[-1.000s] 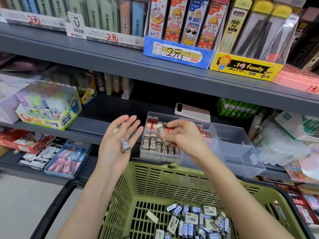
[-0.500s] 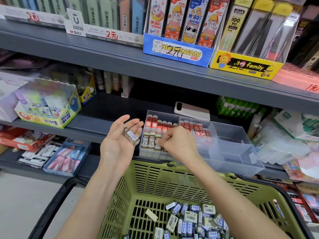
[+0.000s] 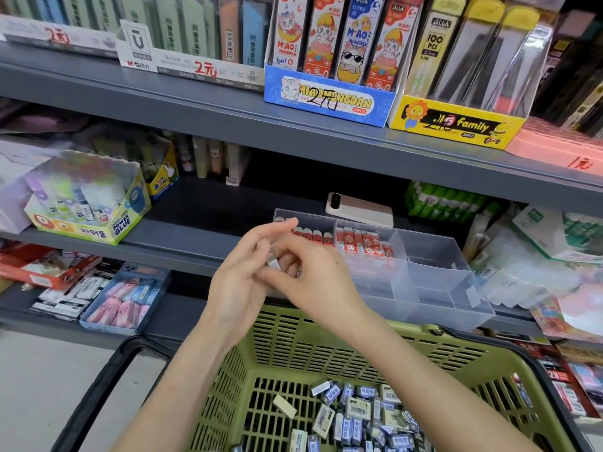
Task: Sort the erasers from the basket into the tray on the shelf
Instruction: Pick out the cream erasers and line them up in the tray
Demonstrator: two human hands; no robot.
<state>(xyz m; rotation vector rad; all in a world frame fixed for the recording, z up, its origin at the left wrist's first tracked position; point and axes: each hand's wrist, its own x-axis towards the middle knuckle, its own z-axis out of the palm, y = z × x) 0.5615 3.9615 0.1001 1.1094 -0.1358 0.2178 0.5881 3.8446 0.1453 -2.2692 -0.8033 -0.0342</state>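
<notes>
Eraser: pinched by the right hand against the left hand's relaxed fingers, before the tray's left front edge.
Open room: seen in the tray's right compartments.
Basket: rim set just below the tray's front.

The basket is olive-green moulded plastic with a dull, matt finish and slotted walls, and its handle is smooth black plastic with a faint sheen. The erasers in it wear printed paper sleeves, slightly glossy; one bare eraser looks chalky and matt. A held eraser, mostly hidden, shows a pale shiny end. The tray is clear, faintly frosted plastic (light glints on its rims). The shelf looks like grey painted metal, smooth and satin. The blue box and yellow box are glossy printed card, and the phone has a smooth pinkish back.
</notes>
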